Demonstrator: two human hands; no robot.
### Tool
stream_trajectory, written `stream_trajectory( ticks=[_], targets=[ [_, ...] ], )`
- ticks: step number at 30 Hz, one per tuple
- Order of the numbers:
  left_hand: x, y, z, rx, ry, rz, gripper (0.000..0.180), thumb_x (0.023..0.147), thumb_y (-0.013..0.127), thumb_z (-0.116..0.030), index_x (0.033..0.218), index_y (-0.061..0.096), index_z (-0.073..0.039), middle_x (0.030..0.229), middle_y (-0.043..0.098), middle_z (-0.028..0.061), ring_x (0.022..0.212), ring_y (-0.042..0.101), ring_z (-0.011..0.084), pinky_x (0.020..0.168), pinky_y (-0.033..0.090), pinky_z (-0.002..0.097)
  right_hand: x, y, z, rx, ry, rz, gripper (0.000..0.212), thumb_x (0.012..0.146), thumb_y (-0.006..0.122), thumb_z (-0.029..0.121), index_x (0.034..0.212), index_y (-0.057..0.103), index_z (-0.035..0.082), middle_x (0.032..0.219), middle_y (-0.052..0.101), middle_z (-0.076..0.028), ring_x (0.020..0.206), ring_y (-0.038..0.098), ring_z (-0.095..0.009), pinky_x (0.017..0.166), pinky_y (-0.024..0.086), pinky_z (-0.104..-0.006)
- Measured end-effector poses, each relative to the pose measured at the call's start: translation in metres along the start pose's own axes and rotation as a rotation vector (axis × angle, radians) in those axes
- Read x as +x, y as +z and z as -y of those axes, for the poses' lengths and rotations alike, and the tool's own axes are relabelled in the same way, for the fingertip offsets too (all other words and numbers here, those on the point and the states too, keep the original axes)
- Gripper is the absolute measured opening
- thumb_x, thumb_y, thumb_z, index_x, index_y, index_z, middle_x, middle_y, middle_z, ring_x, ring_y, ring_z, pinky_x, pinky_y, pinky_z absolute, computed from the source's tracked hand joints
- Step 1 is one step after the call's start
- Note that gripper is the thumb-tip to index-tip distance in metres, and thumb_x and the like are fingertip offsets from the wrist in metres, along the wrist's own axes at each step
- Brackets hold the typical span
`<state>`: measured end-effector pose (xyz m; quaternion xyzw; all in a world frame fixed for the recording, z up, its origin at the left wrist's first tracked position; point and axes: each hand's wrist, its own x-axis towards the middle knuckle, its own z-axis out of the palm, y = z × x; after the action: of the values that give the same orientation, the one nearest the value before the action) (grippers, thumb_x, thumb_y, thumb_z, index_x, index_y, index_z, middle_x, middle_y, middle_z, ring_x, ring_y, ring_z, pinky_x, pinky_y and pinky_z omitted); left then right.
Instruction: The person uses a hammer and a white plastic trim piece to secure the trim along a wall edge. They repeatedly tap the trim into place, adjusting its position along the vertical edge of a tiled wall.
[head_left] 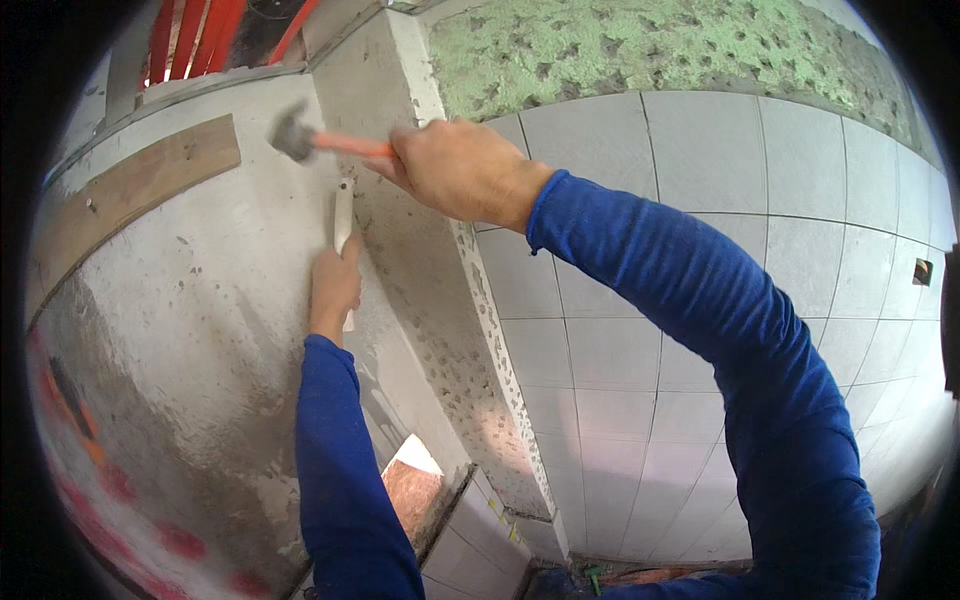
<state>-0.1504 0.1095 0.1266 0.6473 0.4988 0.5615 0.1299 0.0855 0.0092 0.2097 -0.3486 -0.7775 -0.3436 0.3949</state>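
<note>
Hammer, gripped in my right hand near the wall, could strike my left hand, wrapped around a pale strip, if a swing glances off the strip's upper end.

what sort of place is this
Probably a room being built or renovated: pale tiles stop below a pitted green strip, the grey wall at left is mostly untiled, and the right hand holds a hammer.
</note>
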Motion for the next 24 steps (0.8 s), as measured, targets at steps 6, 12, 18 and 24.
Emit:
stream_trajectory(
  ticks=[6, 12, 18, 24],
  targets=[
    [-0.002, -0.002, -0.003, -0.327, 0.026, 0.063, 0.050, 0.102, 0.059, -0.048, 0.092, 0.061, 0.001, 0.057, 0.044, -0.0001, 0.042, 0.044, 0.0144, 0.040, 0.036, 0.0337, 0.016, -0.031, 0.015, 0.033, -0.103, -0.110, 0.054, 0.107, 0.051, 0.048, 0.094, 0.068, -0.001, 0.069, 0.068, -0.023, 0.068, 0.070, -0.043, 0.067, 0.058, -0.0506],
    [0.009, 0.011, -0.004, -0.053, 0.258, -0.087, 0.050, 0.102, 0.058, -0.048, 0.086, 0.060, -0.001, 0.057, 0.047, 0.0024, 0.042, 0.045, 0.0147, 0.039, 0.035, 0.0341, 0.017, -0.036, 0.024, 0.026, -0.244, -0.288, 0.052, 0.107, 0.052, 0.048, 0.091, 0.069, 0.001, 0.072, 0.070, -0.020, 0.068, 0.071, -0.040, 0.066, 0.059, -0.0492],
    [0.012, 0.014, 0.009, -0.040, 0.103, -0.080, 0.059, 0.100, 0.058, -0.054, 0.085, 0.063, 0.003, 0.057, 0.050, 0.0060, 0.042, 0.049, 0.0182, 0.041, 0.038, 0.0372, 0.018, -0.016, 0.006, -0.164, -0.073, 0.152, 0.052, 0.108, 0.050, 0.048, 0.091, 0.069, 0.002, 0.072, 0.070, -0.018, 0.069, 0.072, -0.040, 0.065, 0.059, -0.0498],
    [0.024, 0.012, 0.013, 0.154, 0.179, -0.106, 0.062, 0.099, 0.059, -0.055, 0.086, 0.065, 0.005, 0.060, 0.053, 0.0085, 0.045, 0.053, 0.0204, 0.043, 0.040, 0.0377, 0.013, 0.003, -0.010, -0.072, -0.097, -0.004, 0.054, 0.109, 0.044, 0.050, 0.101, 0.069, 0.002, 0.079, 0.072, -0.020, 0.075, 0.074, -0.040, 0.069, 0.060, -0.0507]
  ],
)
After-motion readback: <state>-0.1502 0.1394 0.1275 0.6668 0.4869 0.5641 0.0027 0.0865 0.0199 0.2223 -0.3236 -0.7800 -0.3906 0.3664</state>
